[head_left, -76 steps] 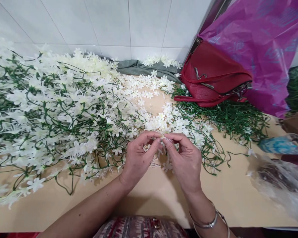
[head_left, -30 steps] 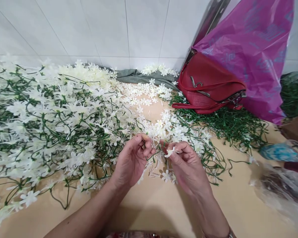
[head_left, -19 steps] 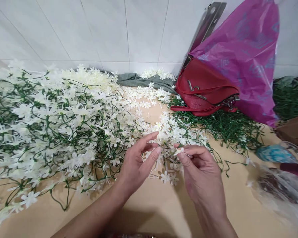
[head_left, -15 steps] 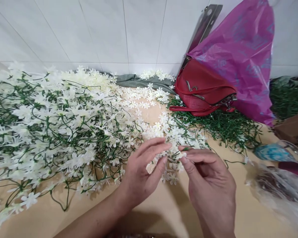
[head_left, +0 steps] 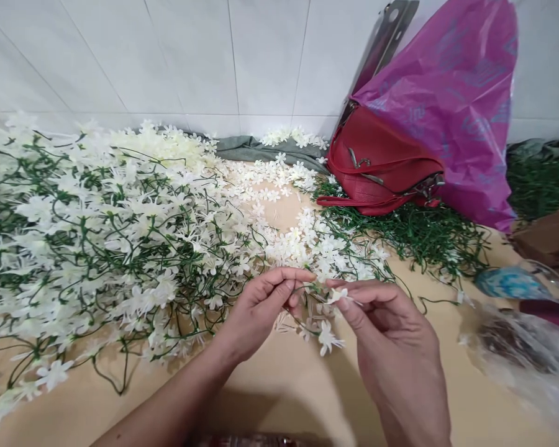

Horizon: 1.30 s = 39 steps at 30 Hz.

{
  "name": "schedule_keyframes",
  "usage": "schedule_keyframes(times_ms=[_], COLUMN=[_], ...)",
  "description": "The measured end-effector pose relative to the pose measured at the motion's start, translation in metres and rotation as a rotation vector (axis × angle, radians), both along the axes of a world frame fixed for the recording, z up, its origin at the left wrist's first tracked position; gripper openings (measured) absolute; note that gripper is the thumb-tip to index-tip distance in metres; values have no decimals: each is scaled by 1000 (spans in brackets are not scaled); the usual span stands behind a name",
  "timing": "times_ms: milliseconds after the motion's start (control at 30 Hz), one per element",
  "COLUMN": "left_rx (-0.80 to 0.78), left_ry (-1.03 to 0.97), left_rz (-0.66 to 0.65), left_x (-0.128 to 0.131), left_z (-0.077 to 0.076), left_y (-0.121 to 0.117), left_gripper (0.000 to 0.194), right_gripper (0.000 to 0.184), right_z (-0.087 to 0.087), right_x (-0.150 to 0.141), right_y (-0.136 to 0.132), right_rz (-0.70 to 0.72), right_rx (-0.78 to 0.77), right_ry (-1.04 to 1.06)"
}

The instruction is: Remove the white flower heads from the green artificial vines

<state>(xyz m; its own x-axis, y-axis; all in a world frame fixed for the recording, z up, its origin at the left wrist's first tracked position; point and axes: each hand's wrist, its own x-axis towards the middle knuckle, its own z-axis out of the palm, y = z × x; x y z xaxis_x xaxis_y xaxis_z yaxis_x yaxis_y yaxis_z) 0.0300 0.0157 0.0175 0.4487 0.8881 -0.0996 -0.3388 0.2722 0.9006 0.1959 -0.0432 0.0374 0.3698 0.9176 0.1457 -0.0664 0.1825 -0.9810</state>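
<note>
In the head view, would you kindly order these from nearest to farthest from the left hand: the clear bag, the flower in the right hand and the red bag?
1. Flower: just right of the left hand, in the right hand's fingers.
2. Red bag: right, towards the wall.
3. Clear bag: far right.

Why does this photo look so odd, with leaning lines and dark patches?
In the head view, the tiled wall's joints lean, probably from a wide lens; soft shadows darken the table below the hands; the rearmost white flowers look washed out; the clear plastic bag looks smeared.
</note>
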Motion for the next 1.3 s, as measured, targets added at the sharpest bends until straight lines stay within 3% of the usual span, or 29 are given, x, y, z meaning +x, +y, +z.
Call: schedule_keyframes(times_ms=[167,300,533,833,1067,1300], left_rx=[-176,-74,213,213,312,158], left_ry=[-156,-26,322,300,392,287], left_rz=[32,-12,-43,-130,-179,-224], left_x=[0,-3,-4,-3,-4,0], left_z=[-5,-4,0,-5,-4,-23], left_y=[0,2,4,3,4,4], left_gripper=[26,21,20,20,24,36], right_gripper=[13,22,28,37,33,36], right_z=[-9,-15,-17,-20,-20,-25], right_x=[18,20,17,21,28,29], right_y=[8,15,22,24,26,28], right_rz=[-44,-11,162,265,383,434], right_rx=[-83,-177,-300,-449,-457,-509], right_ry=[64,149,254,264,242,186])
